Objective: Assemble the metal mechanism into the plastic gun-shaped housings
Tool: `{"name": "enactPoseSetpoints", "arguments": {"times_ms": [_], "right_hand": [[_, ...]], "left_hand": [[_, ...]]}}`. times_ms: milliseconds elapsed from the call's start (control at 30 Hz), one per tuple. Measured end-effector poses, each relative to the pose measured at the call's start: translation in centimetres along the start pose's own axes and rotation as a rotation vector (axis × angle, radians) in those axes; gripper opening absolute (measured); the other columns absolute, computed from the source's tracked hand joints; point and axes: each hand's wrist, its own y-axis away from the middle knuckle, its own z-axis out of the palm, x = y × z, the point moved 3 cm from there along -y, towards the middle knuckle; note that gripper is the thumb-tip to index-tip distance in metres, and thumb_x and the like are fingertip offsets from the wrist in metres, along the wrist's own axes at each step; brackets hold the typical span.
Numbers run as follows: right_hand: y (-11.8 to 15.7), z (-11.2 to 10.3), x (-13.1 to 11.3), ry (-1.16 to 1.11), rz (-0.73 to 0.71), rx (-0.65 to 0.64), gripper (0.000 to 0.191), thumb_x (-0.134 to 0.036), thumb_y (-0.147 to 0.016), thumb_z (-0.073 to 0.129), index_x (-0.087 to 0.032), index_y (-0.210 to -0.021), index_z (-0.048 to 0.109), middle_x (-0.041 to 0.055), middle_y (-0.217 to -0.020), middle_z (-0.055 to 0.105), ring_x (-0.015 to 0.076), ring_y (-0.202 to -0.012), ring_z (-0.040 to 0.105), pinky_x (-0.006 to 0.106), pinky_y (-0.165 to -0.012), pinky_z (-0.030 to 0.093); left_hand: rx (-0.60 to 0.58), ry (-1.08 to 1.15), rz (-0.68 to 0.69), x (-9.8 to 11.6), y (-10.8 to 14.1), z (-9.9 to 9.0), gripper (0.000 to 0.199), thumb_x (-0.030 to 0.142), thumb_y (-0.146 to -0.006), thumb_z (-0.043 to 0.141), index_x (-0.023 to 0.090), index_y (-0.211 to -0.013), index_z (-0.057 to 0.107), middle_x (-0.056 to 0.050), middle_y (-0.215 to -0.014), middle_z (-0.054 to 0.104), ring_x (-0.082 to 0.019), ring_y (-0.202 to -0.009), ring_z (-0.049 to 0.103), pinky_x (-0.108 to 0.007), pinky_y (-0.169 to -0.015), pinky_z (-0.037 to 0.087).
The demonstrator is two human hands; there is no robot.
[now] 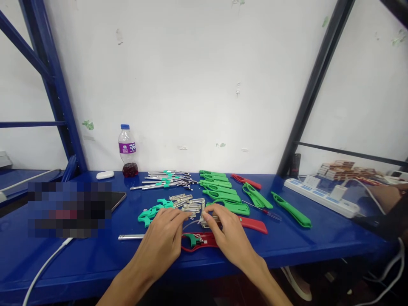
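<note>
Near the table's front edge lies an open red lighter shell [207,240], with a green trigger [192,240] and thin white wires in it. A metal lighter tube [130,237] sticks out to its left. My left hand [165,231] is over the tube end of the shell, fingers bent and closed; their grip is hidden. Between the thumb and fingers of my right hand [234,236] is a small clear-and-metal lighter part [207,221], partly covered. A thin, pale hose [190,224] runs between both hands. Another red shell piece [253,224] lies behind my right hand.
Behind my hands lie small metal parts [193,204], green triggers [153,213], metal tubes with wires [165,180] and green shells [219,191]. A screwdriver [270,213], power strip [321,197], bottle [127,153], white case [105,174] and phone [117,199] stand around.
</note>
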Motion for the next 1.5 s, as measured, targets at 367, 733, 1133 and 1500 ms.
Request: {"name": "enactPoseSetpoints", "arguments": {"times_ms": [367, 733, 1133, 1500], "right_hand": [[1.2, -1.9, 1.3, -0.118, 0.143, -0.023, 0.008, -0.038, -0.095, 0.081, -0.032, -0.100, 0.078, -0.0067, -0.093, 0.074, 0.0171, -0.070, 0.057, 0.028, -0.067, 0.042], [2.3, -2.1, 1.8, -0.103, 0.090, -0.077, 0.002, -0.032, -0.101, 0.077, -0.032, -0.099, 0.077, -0.0034, -0.106, 0.071, 0.0223, -0.107, 0.064, 0.033, -0.096, 0.044], [2.2, -2.2, 1.3, -0.070, 0.052, -0.124, 0.007, -0.026, -0.102, 0.076, -0.032, -0.100, 0.078, -0.0050, -0.102, 0.074, 0.0209, -0.100, 0.065, 0.033, -0.095, 0.043], [2.2, -2.2, 1.3, -0.093, 0.014, -0.152, 0.008, -0.025, -0.103, 0.076, -0.026, -0.095, 0.073, -0.0041, -0.097, 0.073, 0.0213, -0.095, 0.064, 0.032, -0.092, 0.043]], "left_hand": [[-0.497, 0.038, -0.241, -1.6, 0.9, -1.3, 0.034, 0.039, -0.102, 0.057, 0.025, -0.129, 0.071, -0.012, -0.133, 0.069, -0.034, -0.126, 0.064, -0.057, -0.106, 0.053], [-0.516, 0.190, -0.190, 0.7, 0.6, 0.1, 0.027, 0.039, -0.103, 0.059, 0.031, -0.127, 0.069, -0.005, -0.128, 0.065, -0.029, -0.121, 0.060, -0.057, -0.108, 0.048], [-0.523, 0.200, -0.196, 1.4, 1.2, 0.8, 0.020, 0.027, -0.100, 0.065, 0.027, -0.120, 0.067, -0.005, -0.121, 0.060, -0.026, -0.115, 0.058, -0.050, -0.102, 0.048], [-0.522, 0.226, -0.206, 1.3, 1.2, 0.9, 0.026, 0.024, -0.099, 0.066, 0.031, -0.124, 0.064, -0.003, -0.121, 0.061, -0.025, -0.115, 0.058, -0.049, -0.103, 0.046]]}}
